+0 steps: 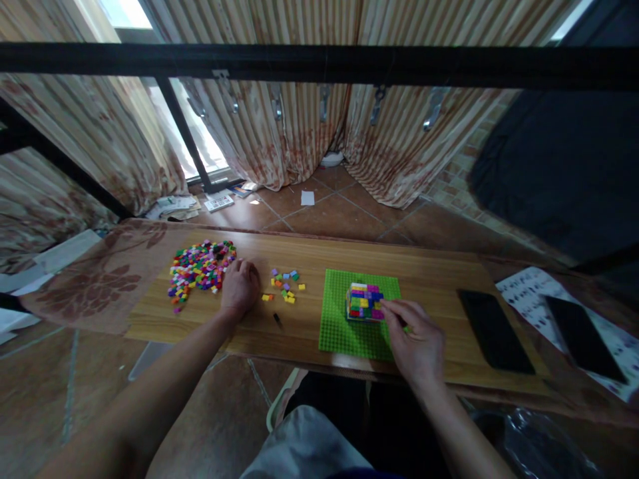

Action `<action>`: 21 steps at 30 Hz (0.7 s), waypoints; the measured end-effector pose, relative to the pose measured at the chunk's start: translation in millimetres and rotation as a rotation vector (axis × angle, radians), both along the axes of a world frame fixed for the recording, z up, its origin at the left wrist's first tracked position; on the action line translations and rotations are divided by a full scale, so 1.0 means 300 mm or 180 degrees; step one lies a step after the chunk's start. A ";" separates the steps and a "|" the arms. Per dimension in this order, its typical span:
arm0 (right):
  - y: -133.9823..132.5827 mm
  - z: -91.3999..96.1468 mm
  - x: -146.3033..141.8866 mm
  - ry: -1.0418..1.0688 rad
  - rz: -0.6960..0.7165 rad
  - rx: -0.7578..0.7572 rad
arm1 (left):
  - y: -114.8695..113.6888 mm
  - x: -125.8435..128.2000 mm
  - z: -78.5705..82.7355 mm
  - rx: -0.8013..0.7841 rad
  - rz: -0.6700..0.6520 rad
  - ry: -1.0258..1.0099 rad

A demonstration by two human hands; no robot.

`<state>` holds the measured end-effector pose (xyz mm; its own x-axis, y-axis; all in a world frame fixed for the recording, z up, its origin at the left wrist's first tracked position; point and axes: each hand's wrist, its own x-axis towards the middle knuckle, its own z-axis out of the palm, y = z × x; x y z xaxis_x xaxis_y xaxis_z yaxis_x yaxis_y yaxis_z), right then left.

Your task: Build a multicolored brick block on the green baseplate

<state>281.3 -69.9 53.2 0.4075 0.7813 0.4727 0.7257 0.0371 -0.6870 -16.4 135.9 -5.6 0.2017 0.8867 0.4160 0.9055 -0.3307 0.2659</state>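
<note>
A small block of multicoloured toy bricks [365, 303] stands on a green studded baseplate [337, 332]. My right hand [417, 339] reaches over the baseplate's right side, thumb and forefinger pinched together at the right edge of that block; whatever is between the fingertips is too small to make out. My left hand [240, 287] rests on the table with curled fingers, touching the right edge of a heap of loose toy bricks [200, 267]. Anything inside those fingers is hidden. Between the left hand and the baseplate lie several scattered bricks [287, 286], mostly yellow, orange, green and lilac.
A small black object [277, 319] lies near the wooden table's [304, 339] front edge. To the right is a black flat panel [494, 330], then a dark phone-like slab [584, 338] on a printed sheet [529, 289]. A black rail [319, 64] crosses above the far side.
</note>
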 end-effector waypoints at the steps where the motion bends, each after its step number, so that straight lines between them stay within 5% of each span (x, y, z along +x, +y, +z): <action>1: -0.008 0.008 0.000 0.0045 -0.0082 0.0031 | 0.001 0.000 -0.001 0.0013 0.0005 0.0006; 6: -0.042 0.037 -0.029 0.0222 -0.0143 0.0135 | 0.003 -0.001 -0.004 0.0044 0.0005 0.0009; 13: -0.068 0.018 -0.208 0.0381 0.0960 0.0028 | -0.006 0.002 -0.002 0.0016 0.0018 0.0007; 21: 0.029 -0.012 -0.320 0.0119 0.1324 -0.0241 | -0.004 -0.001 -0.015 0.0058 0.0026 0.0028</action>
